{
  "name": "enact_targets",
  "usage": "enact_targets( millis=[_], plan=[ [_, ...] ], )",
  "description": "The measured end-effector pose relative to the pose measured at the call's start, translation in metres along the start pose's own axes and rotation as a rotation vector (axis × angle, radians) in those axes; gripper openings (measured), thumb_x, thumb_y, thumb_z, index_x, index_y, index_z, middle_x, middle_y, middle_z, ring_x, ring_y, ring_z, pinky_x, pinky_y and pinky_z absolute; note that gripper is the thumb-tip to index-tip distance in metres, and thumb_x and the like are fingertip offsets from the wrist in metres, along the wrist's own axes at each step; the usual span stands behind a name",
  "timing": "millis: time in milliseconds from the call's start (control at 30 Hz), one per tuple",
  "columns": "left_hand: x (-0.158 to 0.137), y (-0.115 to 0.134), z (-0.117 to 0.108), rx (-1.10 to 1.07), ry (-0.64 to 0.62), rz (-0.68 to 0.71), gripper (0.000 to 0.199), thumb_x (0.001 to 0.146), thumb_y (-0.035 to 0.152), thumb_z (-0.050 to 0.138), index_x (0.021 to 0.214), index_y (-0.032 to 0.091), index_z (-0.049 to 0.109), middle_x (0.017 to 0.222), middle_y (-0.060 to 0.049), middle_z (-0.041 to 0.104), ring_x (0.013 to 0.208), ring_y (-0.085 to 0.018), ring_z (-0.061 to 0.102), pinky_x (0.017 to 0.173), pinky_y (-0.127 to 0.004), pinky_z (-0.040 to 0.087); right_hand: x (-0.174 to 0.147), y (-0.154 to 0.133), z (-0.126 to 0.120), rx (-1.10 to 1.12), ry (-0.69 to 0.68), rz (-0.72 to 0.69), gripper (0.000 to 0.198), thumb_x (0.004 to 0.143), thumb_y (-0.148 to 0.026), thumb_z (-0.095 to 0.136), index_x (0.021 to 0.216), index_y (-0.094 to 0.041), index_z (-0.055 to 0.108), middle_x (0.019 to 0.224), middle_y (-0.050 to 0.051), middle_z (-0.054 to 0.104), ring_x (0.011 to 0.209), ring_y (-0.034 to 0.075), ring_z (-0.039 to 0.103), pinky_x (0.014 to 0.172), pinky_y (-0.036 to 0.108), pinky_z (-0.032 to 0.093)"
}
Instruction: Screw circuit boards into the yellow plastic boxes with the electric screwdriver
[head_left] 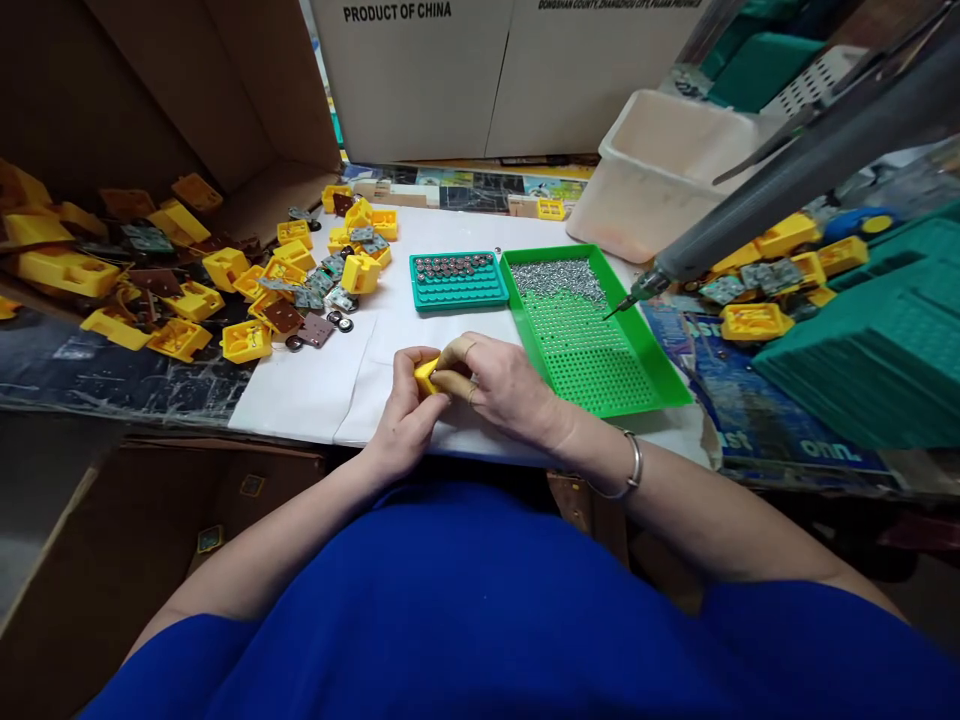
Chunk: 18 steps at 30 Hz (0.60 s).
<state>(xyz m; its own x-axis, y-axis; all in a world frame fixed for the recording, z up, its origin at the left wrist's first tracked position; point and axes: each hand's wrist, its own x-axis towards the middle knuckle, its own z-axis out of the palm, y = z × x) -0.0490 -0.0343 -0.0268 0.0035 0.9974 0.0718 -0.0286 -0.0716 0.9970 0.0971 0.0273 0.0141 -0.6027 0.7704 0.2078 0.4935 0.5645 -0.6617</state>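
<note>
My left hand (409,410) is closed around a small yellow plastic housing (427,377) just above the white sheet, near the table's front edge. My right hand (499,385) reaches over from the right, its thumb and forefinger pinched at the open side of the housing. Whatever sits between those fingertips is too small and hidden to name. Beyond the hands lies a teal tray (459,292) with several round metal parts in its back rows. Right of it, a green perforated tray (600,350) holds a heap of small screws (559,278) at its far end.
An electric screwdriver (675,255) hangs at the right, its bit over the green tray. Loose yellow housings (247,342) and brown plates are piled at the left by a cardboard box (247,90). A whitish plastic bin (660,170) and teal trays (870,340) stand right.
</note>
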Motion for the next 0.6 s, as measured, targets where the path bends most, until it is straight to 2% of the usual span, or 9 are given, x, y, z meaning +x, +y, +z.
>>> enact_targets(
  millis=[100, 167, 233, 300, 367, 433, 500, 600],
  plan=[
    [0.002, 0.0, -0.001, -0.069, -0.034, -0.024, 0.041, 0.075, 0.023, 0.065, 0.111, 0.022, 0.046, 0.105, -0.002, 0.054, 0.099, -0.019, 0.052, 0.088, -0.033, 0.043, 0.003, -0.002, -0.001, 0.06, 0.001, 0.103, 0.007, 0.082, -0.017, 0.069, 0.08, -0.016, 0.063, 0.078, 0.001, 0.066, 0.071, 0.012, 0.057, 0.069, 0.026, 0.042],
    [0.003, 0.002, -0.002, -0.168, -0.055, -0.086, 0.037, 0.075, 0.025, 0.067, 0.108, 0.022, 0.05, 0.102, 0.0, 0.057, 0.096, -0.017, 0.054, 0.087, -0.032, 0.044, 0.006, -0.004, -0.009, 0.093, -0.051, 0.147, 0.01, 0.081, -0.018, 0.071, 0.075, -0.016, 0.063, 0.073, 0.0, 0.065, 0.068, 0.012, 0.056, 0.066, 0.025, 0.041],
    [0.004, 0.007, -0.003, -0.29, -0.071, -0.184, 0.032, 0.078, 0.03, 0.068, 0.106, 0.022, 0.053, 0.098, 0.0, 0.061, 0.092, -0.016, 0.059, 0.085, -0.032, 0.048, 0.009, -0.004, -0.023, 0.151, -0.141, 0.142, 0.013, 0.084, -0.023, 0.069, 0.074, -0.016, 0.064, 0.074, 0.001, 0.067, 0.069, 0.013, 0.058, 0.065, 0.026, 0.042],
    [0.004, 0.014, -0.006, -0.397, -0.072, -0.267, 0.031, 0.08, 0.035, 0.069, 0.105, 0.021, 0.055, 0.099, -0.002, 0.066, 0.09, -0.018, 0.065, 0.083, -0.035, 0.052, 0.01, 0.0, -0.039, 0.16, -0.139, 0.108, 0.014, 0.088, -0.028, 0.064, 0.079, -0.018, 0.067, 0.081, 0.003, 0.071, 0.073, 0.015, 0.062, 0.069, 0.029, 0.045],
    [0.003, 0.022, -0.012, -0.445, -0.045, -0.306, 0.031, 0.08, 0.035, 0.07, 0.102, 0.019, 0.057, 0.098, -0.005, 0.07, 0.089, -0.021, 0.069, 0.078, -0.036, 0.055, 0.009, 0.008, -0.053, -0.016, -0.035, 0.06, 0.013, 0.09, -0.028, 0.061, 0.084, -0.02, 0.07, 0.088, 0.005, 0.072, 0.078, 0.018, 0.062, 0.074, 0.033, 0.046],
    [0.0, 0.028, -0.018, -0.44, -0.026, -0.316, 0.03, 0.078, 0.032, 0.072, 0.101, 0.018, 0.058, 0.095, -0.007, 0.072, 0.086, -0.023, 0.071, 0.071, -0.035, 0.056, 0.006, 0.018, -0.059, -0.334, 0.024, -0.004, 0.014, 0.089, -0.027, 0.062, 0.08, -0.022, 0.072, 0.085, 0.007, 0.071, 0.079, 0.022, 0.059, 0.077, 0.039, 0.044],
    [-0.003, 0.032, -0.023, -0.415, -0.03, -0.326, 0.029, 0.078, 0.031, 0.072, 0.099, 0.017, 0.059, 0.092, -0.007, 0.073, 0.082, -0.022, 0.072, 0.067, -0.033, 0.057, 0.002, 0.026, -0.057, -0.617, -0.034, -0.088, 0.019, 0.087, -0.026, 0.063, 0.07, -0.022, 0.071, 0.079, 0.009, 0.068, 0.082, 0.025, 0.054, 0.083, 0.045, 0.041],
    [-0.006, 0.034, -0.023, -0.403, -0.034, -0.341, 0.027, 0.079, 0.031, 0.07, 0.099, 0.017, 0.058, 0.09, -0.007, 0.073, 0.079, -0.021, 0.072, 0.065, -0.032, 0.057, -0.002, 0.032, -0.045, -0.841, -0.151, -0.174, 0.025, 0.085, -0.016, 0.061, 0.062, -0.02, 0.068, 0.075, 0.012, 0.065, 0.087, 0.027, 0.049, 0.091, 0.05, 0.036]
  ],
)
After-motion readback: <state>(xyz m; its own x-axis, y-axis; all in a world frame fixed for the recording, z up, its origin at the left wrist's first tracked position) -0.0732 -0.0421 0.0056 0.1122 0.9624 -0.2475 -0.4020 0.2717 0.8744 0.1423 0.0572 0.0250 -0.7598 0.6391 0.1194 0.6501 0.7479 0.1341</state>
